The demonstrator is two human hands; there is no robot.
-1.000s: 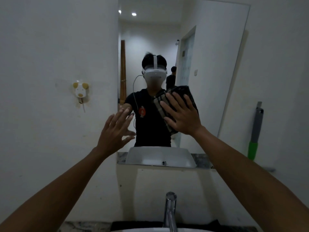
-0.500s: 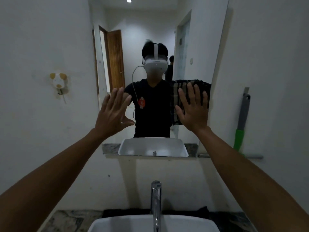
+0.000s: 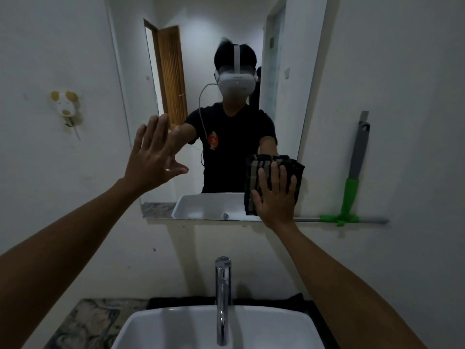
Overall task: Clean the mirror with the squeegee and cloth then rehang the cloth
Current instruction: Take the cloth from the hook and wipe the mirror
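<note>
A frameless mirror (image 3: 226, 34) hangs on the white wall above the sink. My right hand (image 3: 275, 197) presses a dark striped cloth (image 3: 256, 172) flat against the mirror's lower right corner. My left hand (image 3: 153, 157) is open with fingers spread, resting against the mirror's left edge and holding nothing. A squeegee (image 3: 357, 162) with a grey handle and green base leans upright on the wall to the right of the mirror, its blade along a ledge. A small white and yellow wall hook (image 3: 64, 107) is on the wall at the left.
A chrome tap (image 3: 222, 298) rises over a white basin (image 3: 176, 328) at the bottom. A marbled countertop (image 3: 85, 323) lies left of the basin. The mirror reflects a person wearing a headset and a wooden door.
My right hand has slid the cloth down the mirror to its lower right corner. My left hand stays open at the mirror's left edge. The view has tilted down.
</note>
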